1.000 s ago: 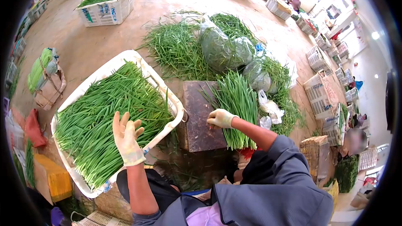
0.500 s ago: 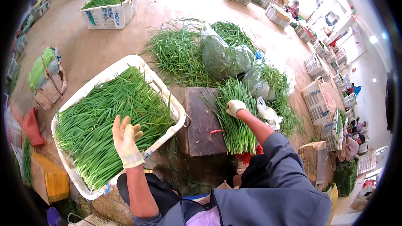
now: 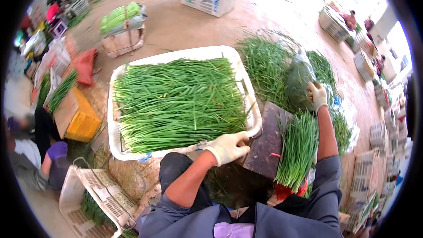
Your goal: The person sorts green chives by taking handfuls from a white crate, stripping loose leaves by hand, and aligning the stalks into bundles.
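Note:
My left hand (image 3: 230, 148), in a pale glove, is over the front right corner of a white plastic crate (image 3: 115, 136), its fingers apart and slightly bent. Long green chives (image 3: 180, 101) fill the crate in rows. My right hand (image 3: 318, 98), also gloved, is at the right side of a clear plastic bag (image 3: 298, 88) of greens, fingers loosely bent and apart; whether it touches the bag is unclear. Below it, a bundle of chives (image 3: 297, 150) lies on the right part of a dark board (image 3: 263, 145), stalk ends towards me. A small red strip (image 3: 275, 154) shows beside the bundle.
Loose greens (image 3: 264, 68) are heaped on the floor beyond the board. Another filled crate (image 3: 211, 1) stands farther back. To the left are a strapped bundle (image 3: 124, 33), a yellow-sided carton (image 3: 81, 117), a tilted basket (image 3: 101, 185) and a co-worker's purple-gloved hand (image 3: 57, 150).
The view has swung left. My right hand has moved off the chive bundle, up to the plastic bag. My left hand has come from above the crate to its front right corner.

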The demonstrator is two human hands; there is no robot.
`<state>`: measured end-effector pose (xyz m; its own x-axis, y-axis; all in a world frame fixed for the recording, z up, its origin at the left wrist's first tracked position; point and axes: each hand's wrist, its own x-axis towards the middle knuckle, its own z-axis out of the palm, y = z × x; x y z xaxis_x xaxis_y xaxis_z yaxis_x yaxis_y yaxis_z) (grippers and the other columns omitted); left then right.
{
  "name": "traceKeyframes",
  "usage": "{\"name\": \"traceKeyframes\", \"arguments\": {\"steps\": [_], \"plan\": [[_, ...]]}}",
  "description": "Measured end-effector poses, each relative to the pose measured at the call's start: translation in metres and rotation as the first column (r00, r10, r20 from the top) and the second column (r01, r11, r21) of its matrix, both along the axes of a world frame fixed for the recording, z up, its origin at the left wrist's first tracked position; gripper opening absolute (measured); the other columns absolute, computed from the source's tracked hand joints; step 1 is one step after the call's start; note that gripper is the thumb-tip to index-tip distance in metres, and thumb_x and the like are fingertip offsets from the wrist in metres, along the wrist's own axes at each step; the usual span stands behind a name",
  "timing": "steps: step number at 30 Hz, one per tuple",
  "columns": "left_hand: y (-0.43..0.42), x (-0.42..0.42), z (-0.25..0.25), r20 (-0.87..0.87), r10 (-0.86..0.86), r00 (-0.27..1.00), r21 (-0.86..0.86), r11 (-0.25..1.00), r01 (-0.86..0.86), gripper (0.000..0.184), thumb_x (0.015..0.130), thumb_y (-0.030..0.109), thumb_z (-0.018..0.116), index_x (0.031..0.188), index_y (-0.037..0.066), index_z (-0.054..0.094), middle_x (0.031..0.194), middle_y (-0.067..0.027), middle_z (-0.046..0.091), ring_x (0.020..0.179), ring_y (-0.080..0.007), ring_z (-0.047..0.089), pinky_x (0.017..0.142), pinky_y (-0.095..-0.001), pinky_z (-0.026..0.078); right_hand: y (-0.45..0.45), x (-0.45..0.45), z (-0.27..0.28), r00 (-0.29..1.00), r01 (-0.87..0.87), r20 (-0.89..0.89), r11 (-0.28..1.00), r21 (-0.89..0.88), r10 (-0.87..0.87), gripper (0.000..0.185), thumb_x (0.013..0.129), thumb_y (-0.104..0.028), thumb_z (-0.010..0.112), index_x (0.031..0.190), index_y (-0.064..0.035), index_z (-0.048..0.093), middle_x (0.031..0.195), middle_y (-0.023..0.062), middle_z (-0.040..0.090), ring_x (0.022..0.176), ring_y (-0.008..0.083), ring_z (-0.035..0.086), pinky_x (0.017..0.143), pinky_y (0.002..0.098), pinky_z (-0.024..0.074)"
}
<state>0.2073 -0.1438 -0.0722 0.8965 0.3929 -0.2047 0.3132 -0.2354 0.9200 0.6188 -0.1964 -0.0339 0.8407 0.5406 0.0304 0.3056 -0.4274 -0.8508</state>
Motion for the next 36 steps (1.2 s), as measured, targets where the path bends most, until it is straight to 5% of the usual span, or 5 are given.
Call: {"name": "traceKeyframes", "arguments": {"steps": [7,11,13,21,36], "plan": [[0.037,-0.031,-0.001,0.157,0.356,0.921,0.022,0.931,-0.364,0.037,0.087,0.028,0.066,0.114,0.004,0.065,0.093,-0.0137,0.072,0.084,-0.0230,0.069,0.078,-0.0327,0.054,0.055,-0.254,-0.081,0.440,-0.850,0.304,0.501,-0.163,0.845,0.039,0.086,-0.016,0.070,0.123,-0.0032,0.062,0.109,0.0160,0.071,0.086,0.0243,0.071,0.077,0.0320,0.0558],[0.070,-0.085,0.025,0.095,0.536,0.839,0.067,0.837,-0.543,0.046,0.085,0.028,0.067,0.123,0.004,0.063,0.104,-0.0150,0.071,0.093,-0.0252,0.069,0.086,-0.0320,0.055,0.034,-0.327,-0.100,0.554,-0.830,0.047,0.556,-0.046,0.831,0.034,0.083,-0.013,0.072,0.116,-0.0044,0.064,0.097,0.0115,0.071,0.075,0.0243,0.068,0.070,0.0338,0.0546],[0.128,-0.156,0.001,0.117,0.527,0.842,0.613,0.628,-0.479,0.058,0.082,0.036,0.069,0.128,0.003,0.060,0.115,-0.0199,0.067,0.109,-0.0310,0.065,0.097,-0.0374,0.051,0.019,-0.357,-0.119,0.673,-0.735,0.200,0.673,0.077,0.712,0.032,0.083,-0.012,0.072,0.113,-0.0050,0.065,0.090,0.0098,0.070,0.068,0.0219,0.066,0.067,0.0329,0.0537],[0.219,-0.293,-0.041,-0.546,0.419,0.725,0.595,0.804,-0.016,0.127,0.056,0.053,0.086,0.152,-0.002,0.023,0.153,-0.0271,0.031,0.141,-0.0373,0.033,0.116,-0.0394,0.031,0.016,-0.371,-0.135,0.756,-0.629,0.361,0.758,0.174,0.546,0.020,0.081,-0.005,0.072,0.100,-0.0044,0.068,0.082,0.0091,0.067,0.065,0.0207,0.065,0.059,0.0307,0.0518],[0.211,-0.276,-0.057,-0.589,0.362,0.723,0.594,0.801,0.082,0.047,0.069,0.028,0.071,0.109,0.003,0.067,0.106,-0.0228,0.069,0.102,-0.0364,0.066,0.089,-0.0417,0.053,0.016,-0.368,-0.133,0.771,-0.617,0.349,0.760,0.203,0.532,0.015,0.081,-0.005,0.071,0.096,-0.0027,0.068,0.087,0.0144,0.068,0.076,0.0291,0.068,0.068,0.0343,0.0545]]}}
